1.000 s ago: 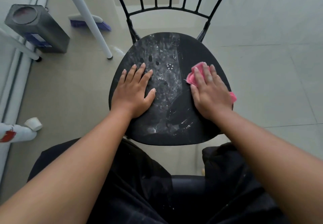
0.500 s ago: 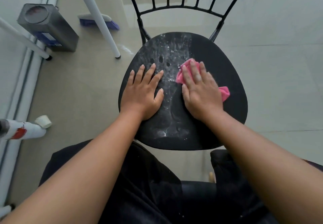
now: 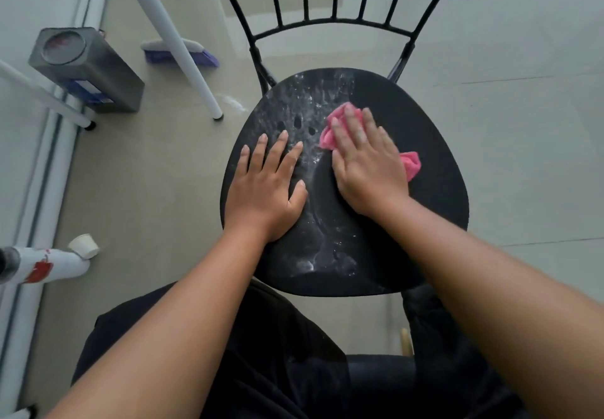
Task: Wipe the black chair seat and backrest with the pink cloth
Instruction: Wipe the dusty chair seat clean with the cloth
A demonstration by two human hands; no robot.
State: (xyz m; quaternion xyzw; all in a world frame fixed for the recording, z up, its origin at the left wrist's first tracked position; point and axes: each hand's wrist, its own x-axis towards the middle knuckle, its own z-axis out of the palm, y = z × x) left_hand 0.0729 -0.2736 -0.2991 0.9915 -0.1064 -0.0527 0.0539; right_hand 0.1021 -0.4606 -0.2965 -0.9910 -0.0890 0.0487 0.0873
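Observation:
The black chair seat [image 3: 434, 170] fills the middle of the view, with white foamy streaks down its centre and left side. Its barred metal backrest [image 3: 333, 3] rises at the top. My right hand [image 3: 366, 163] lies flat on the pink cloth [image 3: 410, 163], pressing it onto the seat's centre; cloth shows past my fingertips and at my hand's right side. My left hand [image 3: 266, 189] rests palm down with fingers spread on the seat's left part, holding nothing.
A white table leg [image 3: 176, 42] stands left of the chair. A grey metal tin [image 3: 85, 65] and a purple broom head [image 3: 178, 54] sit on the tiled floor behind it. A white spray bottle [image 3: 45, 265] with its cap [image 3: 83, 245] lies at the far left.
My right hand has slid the pink cloth leftward from the seat's right side to its centre, leaving the right side dark. My left hand has stayed planted on the seat.

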